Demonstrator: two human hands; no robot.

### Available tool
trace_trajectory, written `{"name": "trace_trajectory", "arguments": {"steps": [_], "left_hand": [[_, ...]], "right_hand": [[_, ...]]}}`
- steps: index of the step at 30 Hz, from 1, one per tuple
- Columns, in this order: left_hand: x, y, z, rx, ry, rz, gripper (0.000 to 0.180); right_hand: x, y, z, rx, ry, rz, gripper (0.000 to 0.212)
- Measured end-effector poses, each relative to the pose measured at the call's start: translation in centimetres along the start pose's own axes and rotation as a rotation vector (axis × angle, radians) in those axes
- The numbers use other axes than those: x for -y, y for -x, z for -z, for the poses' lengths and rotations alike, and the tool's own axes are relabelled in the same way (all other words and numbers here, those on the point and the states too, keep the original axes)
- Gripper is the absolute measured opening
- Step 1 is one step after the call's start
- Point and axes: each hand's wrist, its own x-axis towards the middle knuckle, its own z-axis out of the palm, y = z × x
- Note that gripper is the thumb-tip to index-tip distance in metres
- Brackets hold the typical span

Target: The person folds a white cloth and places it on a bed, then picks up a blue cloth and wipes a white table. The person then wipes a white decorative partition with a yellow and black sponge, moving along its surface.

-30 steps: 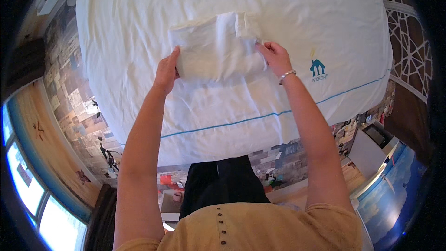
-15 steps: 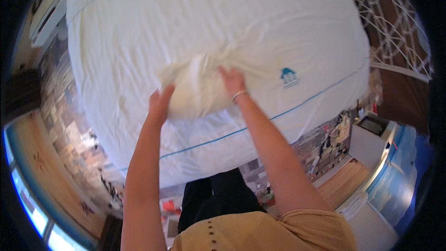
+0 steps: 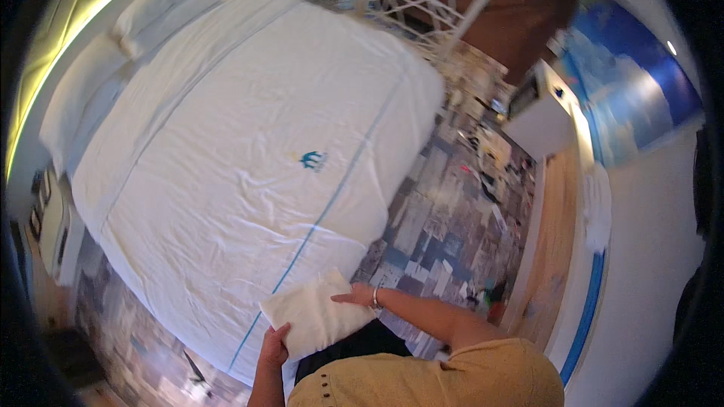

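Note:
A folded cream cloth is held in front of my body at the near edge of the bed. My left hand is closed on its lower left corner, thumb on top and the other fingers hidden beneath. At the cloth's right edge, my right hand grips it with the fingers pointing left across the top. A bracelet circles my right wrist. Just beyond the cloth lies the large bed in a wrinkled white cover, with a blue stripe and a small teal emblem.
White pillows lean at the bed's far left end. Patchwork-patterned flooring runs along the right side, where assorted small things lie. A white lattice screen stands at the back. Further right are a white cabinet and a wooden ledge.
My hands have lifted the cream cloth off the bed and drawn it close to my body. The view has turned right, bringing more floor and the pillows into sight.

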Motion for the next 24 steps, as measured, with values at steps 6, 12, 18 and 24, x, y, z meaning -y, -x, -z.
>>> {"name": "trace_trajectory", "arguments": {"steps": [6,12,18,24], "left_hand": [[-2.2,6.0,-4.3,0.237,-0.271,0.030,0.047],[-1.0,7.7,-10.3,0.173,-0.858,-0.259,0.036],[4.8,7.3,-20.9,0.375,-0.811,-0.246,0.042],[11.1,7.1,-30.0,0.481,-0.520,0.048,0.041]], "right_hand": [[-6.8,7.0,-2.4,-0.172,-0.657,-0.015,0.056],[-10.5,16.5,-5.1,-0.530,-0.670,0.053,0.053],[-19.1,22.2,-3.5,-0.449,-1.488,0.440,0.061],[-22.5,27.3,0.7,-0.243,-1.531,0.514,0.058]]}}
